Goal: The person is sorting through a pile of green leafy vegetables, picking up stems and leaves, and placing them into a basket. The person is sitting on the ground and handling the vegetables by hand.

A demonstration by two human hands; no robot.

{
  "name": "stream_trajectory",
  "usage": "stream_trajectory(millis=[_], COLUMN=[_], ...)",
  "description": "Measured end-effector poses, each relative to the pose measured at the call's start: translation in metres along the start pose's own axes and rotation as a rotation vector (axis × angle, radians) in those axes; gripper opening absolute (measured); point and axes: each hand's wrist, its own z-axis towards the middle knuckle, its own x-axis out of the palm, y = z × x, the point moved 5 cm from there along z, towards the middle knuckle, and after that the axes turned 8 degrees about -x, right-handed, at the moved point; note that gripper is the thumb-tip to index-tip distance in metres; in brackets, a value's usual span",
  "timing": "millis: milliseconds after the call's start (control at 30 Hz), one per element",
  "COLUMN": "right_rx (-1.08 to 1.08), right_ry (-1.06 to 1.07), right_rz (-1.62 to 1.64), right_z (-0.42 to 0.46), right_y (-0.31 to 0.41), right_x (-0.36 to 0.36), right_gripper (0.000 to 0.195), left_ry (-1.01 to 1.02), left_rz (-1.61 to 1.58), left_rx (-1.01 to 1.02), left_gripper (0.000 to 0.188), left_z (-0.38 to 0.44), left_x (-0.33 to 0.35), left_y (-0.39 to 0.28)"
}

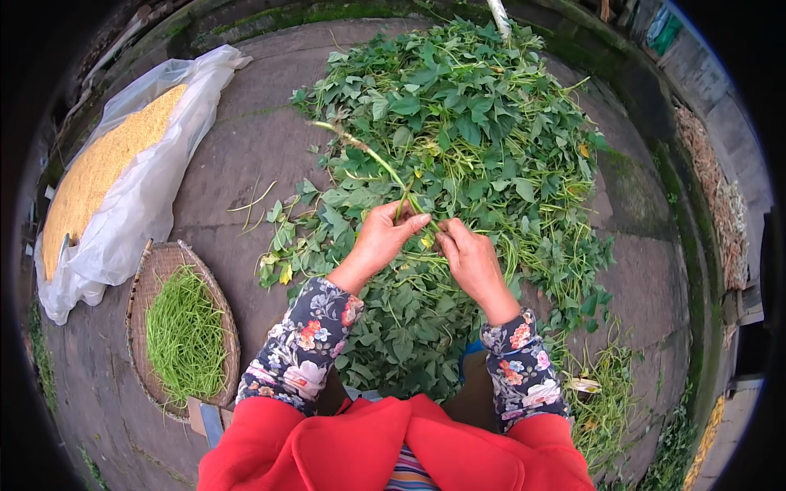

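Observation:
A green vine stem (374, 154) with a brownish, rooty end angles up and to the left from between my hands. My left hand (385, 238) pinches it between thumb and fingers, near a spot where a shorter side stalk branches off. Close by on the right, my right hand (470, 255) grips the same stem lower down, its fingertips partly hidden. Both hands are above a large heap of leafy vines (454, 123), which look like sweet potato vines. More leaves (405, 337) lie between my forearms, close to my lap.
Left of me, a woven basket (138, 331) holds cut green stalks (187, 334). Beyond it, yellow grain (116, 159) lies on a white plastic sheet (147, 190). Discarded stems (605, 393) lie at lower right. A mossy low wall (694, 245) edges the paving.

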Motion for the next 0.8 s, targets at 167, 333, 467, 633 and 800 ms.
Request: stream_trajectory(millis=[167, 333, 467, 633, 800], right_rx=[0.042, 0.199, 0.363, 0.361, 0.313], right_ry=[-0.035, -0.130, -0.325, -0.337, -0.289], right_rz=[-0.154, -0.180, 0.298, 0.713, 0.680], right_z=[-0.004, -0.011, -0.017, -0.007, -0.001], right_y=[-0.024, -0.078, -0.108, -0.084, -0.064], right_x=[-0.022, -0.041, -0.056, -0.042, -0.032], right_gripper=[0.011, 0.010, 0.016, 0.021, 0.020], left_ry=[0.353, 0.716, 0.538, 0.292, 0.261], left_rz=[-0.347, -0.586, -0.624, -0.617, -0.341], left_rx=[-0.342, -0.241, -0.059, -0.224, -0.218], left_gripper=[0.020, 0.025, 0.026, 0.024, 0.019], left_z=[-0.011, -0.029, -0.021, -0.013, -0.008], left_x=[-0.002, 0.000, -0.017, -0.011, 0.001], left_y=[-0.004, -0.034, -0.039, -0.012, -0.005])
